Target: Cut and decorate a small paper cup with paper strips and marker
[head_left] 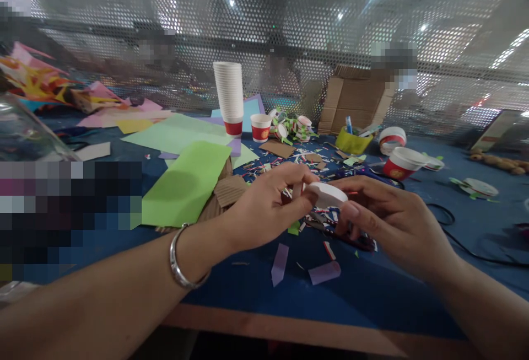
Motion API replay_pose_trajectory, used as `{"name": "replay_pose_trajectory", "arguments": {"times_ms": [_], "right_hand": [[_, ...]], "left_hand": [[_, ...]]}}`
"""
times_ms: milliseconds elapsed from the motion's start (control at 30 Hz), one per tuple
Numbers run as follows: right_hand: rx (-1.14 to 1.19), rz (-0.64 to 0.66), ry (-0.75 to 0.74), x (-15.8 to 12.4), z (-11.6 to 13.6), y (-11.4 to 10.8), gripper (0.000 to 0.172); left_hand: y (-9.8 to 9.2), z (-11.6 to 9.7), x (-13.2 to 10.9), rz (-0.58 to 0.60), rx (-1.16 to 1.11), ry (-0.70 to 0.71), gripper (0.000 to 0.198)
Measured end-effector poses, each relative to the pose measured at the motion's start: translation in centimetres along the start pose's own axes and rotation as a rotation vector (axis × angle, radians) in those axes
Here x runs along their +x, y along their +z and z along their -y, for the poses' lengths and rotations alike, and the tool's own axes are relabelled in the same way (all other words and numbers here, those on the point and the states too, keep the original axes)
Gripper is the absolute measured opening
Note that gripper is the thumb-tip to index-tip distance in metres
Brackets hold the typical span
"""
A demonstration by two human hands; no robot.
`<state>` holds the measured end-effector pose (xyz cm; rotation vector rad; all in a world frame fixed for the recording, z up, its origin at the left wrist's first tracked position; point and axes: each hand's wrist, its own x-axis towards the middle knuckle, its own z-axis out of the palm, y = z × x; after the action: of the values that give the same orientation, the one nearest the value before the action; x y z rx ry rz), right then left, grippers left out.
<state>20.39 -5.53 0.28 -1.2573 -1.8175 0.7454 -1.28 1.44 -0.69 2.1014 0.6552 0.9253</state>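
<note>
- The left hand (264, 205) pinches the left edge of a white disc (327, 194) between thumb and curled fingers; a metal bangle (182, 263) sits on that wrist.
- The right hand (388, 219) grips the same disc from the right, thumb on its near edge and fingers curled under it.
- The disc is held flat between both hands, just above the blue worktop (372, 294), near its front edge.
- Directly below the hands lies a litter of paper scraps, and two lilac strips (281, 263) lie nearer, on bare blue.
- To the left of the hands a green sheet (185, 183) overlaps pieces of brown corrugated card (231, 190).
- Farther off, a tall stack of white cups (229, 95) stands upright, with a single red-and-white cup (260, 127) just to its right.
- To the far right another red-and-white cup (403, 162) lies tilted, and a black cable (463, 238) curves across the worktop on the right.
- A brown cardboard box (355, 101) stands at the far side against a perforated screen (289, 18).
</note>
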Motion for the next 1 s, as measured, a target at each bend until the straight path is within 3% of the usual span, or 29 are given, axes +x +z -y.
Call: {"name": "replay_pose_trajectory", "arguments": {"times_ms": [167,300,467,567,667,1000], "right_hand": [[0.119,0.081,0.044,0.0,0.3,-0.3,0.026],[0.206,0.18,0.075,0.1,0.5,-0.4,0.035],[0.28,0.289,0.122,0.2,0.4,-0.2,0.042],[0.262,0.26,0.139,0.4,0.2,-0.2,0.045],[0.225,0.207,0.131,0.6,-0.1,-0.2,0.044],[0.197,0.113,0.133,0.5,-0.1,0.0,0.044]], "left_hand": [[-0.8,-0.9,-0.1,0.039,0.104,0.196,0.012],[-1.3,-0.9,-0.1,0.109,0.131,0.226,0.015],[-1.0,-0.7,-0.3,0.156,-0.039,0.09,0.014],[-0.7,-0.4,-0.3,0.154,-0.197,-0.057,0.037],[-0.6,-0.2,-0.2,0.158,-0.318,-0.14,0.044],[-0.3,-0.7,-0.3,0.128,-0.335,-0.173,0.052]]}}
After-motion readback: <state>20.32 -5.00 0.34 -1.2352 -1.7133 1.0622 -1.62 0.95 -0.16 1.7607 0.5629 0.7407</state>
